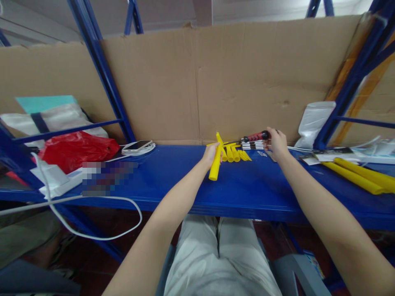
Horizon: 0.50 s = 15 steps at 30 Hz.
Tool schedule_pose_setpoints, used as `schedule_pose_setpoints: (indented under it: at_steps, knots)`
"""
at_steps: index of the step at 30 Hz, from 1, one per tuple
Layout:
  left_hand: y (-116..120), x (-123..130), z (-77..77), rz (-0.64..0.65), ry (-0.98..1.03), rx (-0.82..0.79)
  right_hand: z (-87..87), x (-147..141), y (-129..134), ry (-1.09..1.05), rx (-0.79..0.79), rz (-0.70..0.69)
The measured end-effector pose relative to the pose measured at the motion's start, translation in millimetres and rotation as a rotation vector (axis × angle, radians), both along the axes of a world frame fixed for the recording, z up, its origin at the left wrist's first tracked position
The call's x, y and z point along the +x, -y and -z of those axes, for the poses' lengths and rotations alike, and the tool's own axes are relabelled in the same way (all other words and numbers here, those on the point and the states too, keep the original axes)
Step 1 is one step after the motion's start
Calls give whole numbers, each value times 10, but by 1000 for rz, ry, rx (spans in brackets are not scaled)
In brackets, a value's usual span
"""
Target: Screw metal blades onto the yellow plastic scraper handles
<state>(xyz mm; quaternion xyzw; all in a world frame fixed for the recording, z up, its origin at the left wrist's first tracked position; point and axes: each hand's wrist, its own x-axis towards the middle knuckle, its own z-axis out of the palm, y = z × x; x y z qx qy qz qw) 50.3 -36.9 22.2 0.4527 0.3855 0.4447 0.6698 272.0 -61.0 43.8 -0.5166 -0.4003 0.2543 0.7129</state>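
Observation:
My left hand (pixel 210 154) is closed around a yellow tapered tube (pixel 215 166), its wide end toward me and its narrow end pointing up and away. My right hand (pixel 277 144) has its fingers at the butt of a screwdriver (pixel 255 137) with a red and black handle. The screwdriver lies nearly level, its shaft reaching left to the tube; whether the tip touches a screw is too small to tell. Just right of the tube, several more yellow tubes (pixel 235 155) and small pointed yellow pieces (pixel 245 156) rest on the blue shelf (pixel 173 176).
White packets with black bands (pixel 253 145) and tiny loose parts (pixel 262 154) lie beside my right hand. Long yellow tubes (pixel 354 176) are at right, near a clear plastic bag (pixel 316 121). Left are a phone (pixel 140 144), a red bag (pixel 78 150) and a white cable (pixel 135 205). Cardboard (pixel 197 82) stands behind.

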Motion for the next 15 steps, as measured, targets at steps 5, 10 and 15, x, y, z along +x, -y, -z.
schedule_pose_setpoints:
  at_steps: [5,10,15]
  knots:
    - [29,8,-16,-57,-80,52,41,39,-32,97,52,39]
    - [26,4,-13,-46,-70,50,18,40,-49,44,23,-2]
    - [36,12,-18,-39,-73,30,55,79,-76,92,33,-3]
